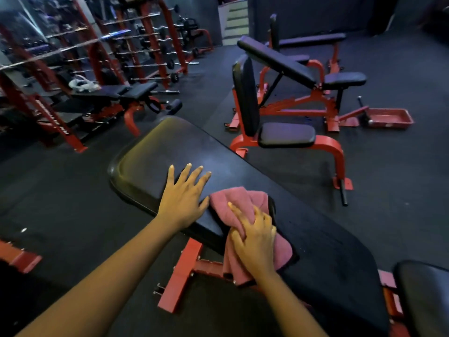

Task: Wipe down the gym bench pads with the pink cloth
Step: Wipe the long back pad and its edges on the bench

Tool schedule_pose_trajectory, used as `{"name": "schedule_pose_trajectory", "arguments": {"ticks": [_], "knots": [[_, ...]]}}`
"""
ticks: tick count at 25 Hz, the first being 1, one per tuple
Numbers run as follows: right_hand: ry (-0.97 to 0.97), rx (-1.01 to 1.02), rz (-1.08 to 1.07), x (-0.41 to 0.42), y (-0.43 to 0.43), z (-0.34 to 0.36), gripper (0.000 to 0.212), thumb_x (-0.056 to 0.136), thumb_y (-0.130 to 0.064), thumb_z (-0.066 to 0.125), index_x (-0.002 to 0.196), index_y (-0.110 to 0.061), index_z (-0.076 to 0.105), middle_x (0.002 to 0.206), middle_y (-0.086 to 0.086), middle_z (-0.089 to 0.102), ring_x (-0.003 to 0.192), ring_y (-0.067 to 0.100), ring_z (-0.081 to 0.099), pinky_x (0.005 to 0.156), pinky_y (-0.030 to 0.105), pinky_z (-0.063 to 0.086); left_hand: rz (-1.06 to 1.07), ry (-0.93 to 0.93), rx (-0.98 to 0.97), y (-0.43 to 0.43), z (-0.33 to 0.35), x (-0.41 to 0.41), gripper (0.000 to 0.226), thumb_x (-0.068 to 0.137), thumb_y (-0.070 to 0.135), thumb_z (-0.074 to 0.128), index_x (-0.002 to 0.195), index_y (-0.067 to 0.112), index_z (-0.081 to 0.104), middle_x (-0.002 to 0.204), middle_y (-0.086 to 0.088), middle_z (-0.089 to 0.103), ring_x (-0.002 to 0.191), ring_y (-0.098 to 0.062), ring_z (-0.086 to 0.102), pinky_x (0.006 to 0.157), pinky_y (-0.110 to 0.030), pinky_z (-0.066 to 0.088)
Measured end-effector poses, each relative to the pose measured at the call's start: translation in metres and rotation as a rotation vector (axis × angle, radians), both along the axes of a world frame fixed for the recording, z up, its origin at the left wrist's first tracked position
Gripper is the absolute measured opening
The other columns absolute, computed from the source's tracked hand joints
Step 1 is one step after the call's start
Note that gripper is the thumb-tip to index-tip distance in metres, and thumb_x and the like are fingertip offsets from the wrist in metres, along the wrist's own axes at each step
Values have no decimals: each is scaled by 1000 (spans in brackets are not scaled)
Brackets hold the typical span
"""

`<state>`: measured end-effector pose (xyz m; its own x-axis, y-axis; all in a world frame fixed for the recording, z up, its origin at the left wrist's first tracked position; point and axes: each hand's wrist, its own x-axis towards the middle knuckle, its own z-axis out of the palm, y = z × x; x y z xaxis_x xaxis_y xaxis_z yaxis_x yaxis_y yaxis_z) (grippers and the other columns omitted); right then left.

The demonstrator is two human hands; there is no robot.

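Wiping in progress: long black bench pad, near edge.

The right hand (255, 235) presses the pink cloth (245, 205) against the bench pad (170, 147), fingers curled into its bunched folds; the cloth drapes over the edge at 6 o'clock. The left hand (181, 198) lies flat, fingers spread, holding nothing, at 9 o'clock of the cloth. Risk: soft terry may slide off smooth, glossy vinyl, or the hanging folds snag the red steel frame (179, 271).

The cloth (245, 215) lies on the bench pad (155, 152) under the right hand's fingers (237, 210). Just left of it, the left hand's fingers (192, 176) rest flat on the pad. Beyond the fingertips stand other benches (286, 135).
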<state>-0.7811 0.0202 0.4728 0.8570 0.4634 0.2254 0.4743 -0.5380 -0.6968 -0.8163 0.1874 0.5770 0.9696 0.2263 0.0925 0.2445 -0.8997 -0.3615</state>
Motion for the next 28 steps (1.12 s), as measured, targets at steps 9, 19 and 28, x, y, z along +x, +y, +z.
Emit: {"name": "schedule_pose_trajectory", "arguments": {"ticks": [9, 19, 28], "knots": [[140, -109, -151, 92, -25, -40, 47, 90, -41, 39, 137, -45, 37, 146, 7, 31, 133, 28, 24, 108, 51, 20, -206, 132, 93, -36, -50, 15, 67, 83, 57, 28, 131, 18, 52, 135, -15, 53, 127, -35, 47, 104, -56, 22], [182, -175, -296, 190, -35, -73, 44, 92, -36, 43, 136, -36, 43, 141, 12, 37, 125, 34, 32, 103, 49, 28, -237, 77, 115, -34, -54, 16, 67, 84, 58, 28, 133, 18, 49, 139, -16, 48, 131, -38, 41, 105, -58, 20], [100, -75, -211, 23, -94, -85, 54, 81, -50, 28, 133, -49, 38, 142, 5, 39, 129, 28, 34, 104, 52, 29, -179, 87, -62, -63, -49, 15, 60, 82, 51, 30, 120, 19, 62, 128, -9, 60, 124, -31, 52, 107, -47, 18]]}}
